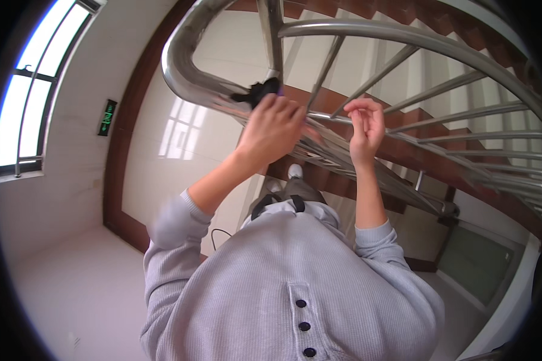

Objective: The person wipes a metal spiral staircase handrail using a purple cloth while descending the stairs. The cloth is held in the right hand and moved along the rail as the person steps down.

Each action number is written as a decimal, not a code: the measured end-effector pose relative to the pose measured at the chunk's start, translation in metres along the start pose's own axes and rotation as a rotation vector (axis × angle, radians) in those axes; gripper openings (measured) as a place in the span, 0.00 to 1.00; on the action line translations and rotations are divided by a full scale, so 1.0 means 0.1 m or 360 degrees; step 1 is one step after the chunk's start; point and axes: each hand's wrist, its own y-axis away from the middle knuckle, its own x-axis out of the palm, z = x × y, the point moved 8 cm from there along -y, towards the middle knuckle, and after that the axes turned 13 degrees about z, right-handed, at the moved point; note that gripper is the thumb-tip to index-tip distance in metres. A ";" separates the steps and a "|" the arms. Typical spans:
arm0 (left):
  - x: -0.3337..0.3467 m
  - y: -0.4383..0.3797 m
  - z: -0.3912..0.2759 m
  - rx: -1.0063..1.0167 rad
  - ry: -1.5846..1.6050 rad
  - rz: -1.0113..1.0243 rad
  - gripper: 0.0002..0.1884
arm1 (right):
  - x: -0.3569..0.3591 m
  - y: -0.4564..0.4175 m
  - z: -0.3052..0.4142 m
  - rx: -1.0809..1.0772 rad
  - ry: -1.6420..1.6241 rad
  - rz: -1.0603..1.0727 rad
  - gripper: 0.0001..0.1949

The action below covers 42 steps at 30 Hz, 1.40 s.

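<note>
My left hand (274,128) grips a crumpled black cloth (261,92), which rests on the stainless-steel handrail (198,83) near its rounded bend. Part of the cloth is hidden beneath the fingers. To the right of it, my right hand (366,128) is raised in front of the railing's balusters, its fingers loosely curled and the thumb apart. Nothing shows in that hand.
Stairs (370,58) with pale treads and red-brown edging lie beyond the curved upper rail (370,29). Another flight descends beneath my shoes (295,171). At the left are a barred window (36,85) and a lit green exit sign (107,118). A green panel (476,264) stands lower right.
</note>
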 end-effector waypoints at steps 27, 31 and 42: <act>-0.55 0.50 0.13 0.0073 0.0341 -0.0041 0.21 | 1.10 0.11 -0.02 -0.0235 0.0907 0.0626 0.24; -0.76 1.17 0.31 -0.0282 0.0471 -0.0121 0.20 | 1.09 0.10 -0.22 -0.0078 0.1361 0.0486 0.28; -0.58 1.61 0.31 -0.0396 0.0685 -0.0067 0.22 | 0.95 0.19 -0.31 0.0173 0.1601 0.0394 0.29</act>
